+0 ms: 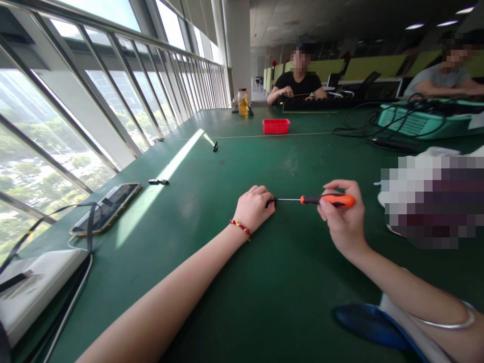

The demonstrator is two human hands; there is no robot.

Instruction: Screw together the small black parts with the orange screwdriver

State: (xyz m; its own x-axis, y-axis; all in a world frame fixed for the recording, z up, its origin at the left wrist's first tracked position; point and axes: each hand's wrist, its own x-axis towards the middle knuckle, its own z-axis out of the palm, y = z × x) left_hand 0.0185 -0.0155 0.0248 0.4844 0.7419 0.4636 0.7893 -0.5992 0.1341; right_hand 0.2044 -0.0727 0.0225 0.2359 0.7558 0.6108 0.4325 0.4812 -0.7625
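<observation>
My right hand (344, 217) grips an orange and black screwdriver (328, 201) by its handle, and the thin metal shaft points left. The shaft's tip meets a small black part (270, 201) pinched in the closed fingers of my left hand (256, 207). Most of that part is hidden by my fingers, so its kind does not show. My left hand rests low over the green table (212, 242). Two more small black pieces lie farther off: one black piece (159, 182) at the sunlit strip, another black piece (215, 146) beyond it.
A phone (109, 207), cables and a white box (41, 282) are on the left beside the railing. Ahead stand a red tray (276, 126) and an amber bottle (242, 102). A teal basket (412, 121) with black cables sits at the right. Two people sit across the table.
</observation>
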